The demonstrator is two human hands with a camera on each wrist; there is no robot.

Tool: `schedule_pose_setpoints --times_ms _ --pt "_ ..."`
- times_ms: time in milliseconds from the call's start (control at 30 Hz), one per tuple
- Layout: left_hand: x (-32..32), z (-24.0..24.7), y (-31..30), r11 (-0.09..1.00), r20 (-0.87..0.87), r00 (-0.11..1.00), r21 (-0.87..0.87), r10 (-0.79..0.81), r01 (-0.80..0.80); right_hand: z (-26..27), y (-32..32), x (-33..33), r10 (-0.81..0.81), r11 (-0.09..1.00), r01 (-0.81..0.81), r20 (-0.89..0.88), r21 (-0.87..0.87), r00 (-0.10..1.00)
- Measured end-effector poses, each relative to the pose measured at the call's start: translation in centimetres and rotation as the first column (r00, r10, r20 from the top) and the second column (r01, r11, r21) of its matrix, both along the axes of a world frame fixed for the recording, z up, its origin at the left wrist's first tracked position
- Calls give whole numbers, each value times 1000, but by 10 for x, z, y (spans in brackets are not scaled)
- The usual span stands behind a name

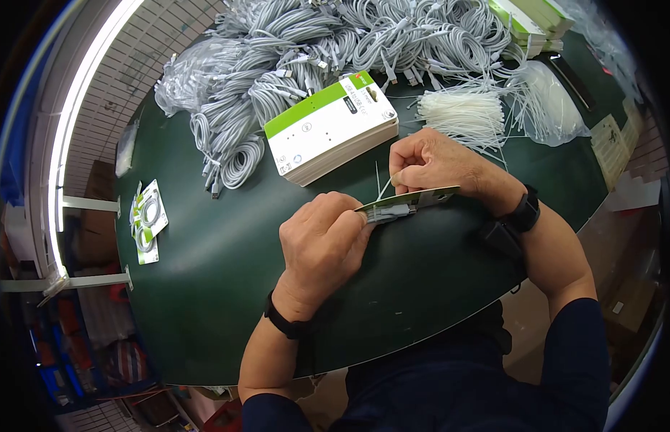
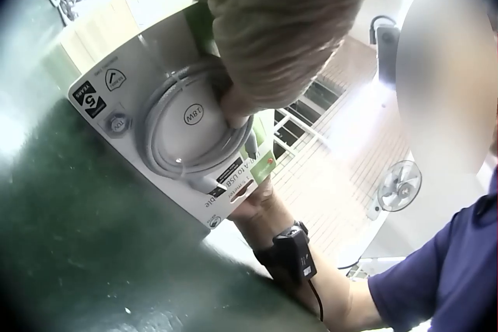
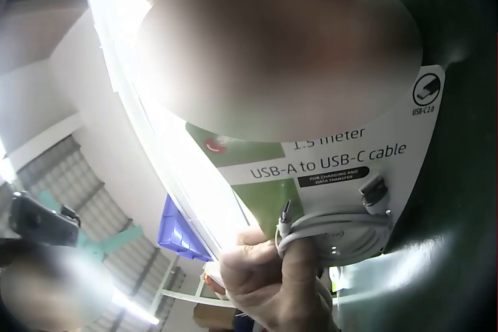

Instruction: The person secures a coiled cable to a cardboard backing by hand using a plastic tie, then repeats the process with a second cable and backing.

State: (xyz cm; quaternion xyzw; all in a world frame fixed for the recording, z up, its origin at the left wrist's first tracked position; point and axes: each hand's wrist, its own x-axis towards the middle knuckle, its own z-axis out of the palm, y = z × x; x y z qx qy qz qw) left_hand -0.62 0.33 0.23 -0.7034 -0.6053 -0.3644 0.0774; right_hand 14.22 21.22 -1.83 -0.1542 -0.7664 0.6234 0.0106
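Observation:
My left hand (image 1: 324,234) grips a white and green printed card (image 2: 117,106) at its edge, with a coiled light-grey USB cable (image 3: 342,231) lying against its front. The thumb presses on the coil in the left wrist view. Seen from the head, the card stands nearly edge-on above the table, cable side towards me. Behind it my right hand (image 1: 439,169) pinches the end of a thin white cable tie (image 1: 385,186) between thumb and forefinger. Another thin white strand sticks up from the card beside it.
A thick stack of printed cards (image 1: 331,129) stands just beyond my hands. Behind it lies a large heap of coiled grey cables (image 1: 291,72). White cable ties (image 1: 461,119) lie in a pile at the right. Two carded cables (image 1: 147,219) rest on the green table (image 1: 212,288) at the left.

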Motion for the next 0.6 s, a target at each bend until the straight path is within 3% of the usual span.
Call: schedule_pose_setpoints --times_ms 333,600 --pt "-5 -1 4 1000 10 1000 15 -28 28 -10 -3 -13 16 999 -17 21 42 1000" --pt "-4 2 1 1000 3 1000 -11 -26 26 -9 -6 -10 -32 999 31 -8 -40 999"
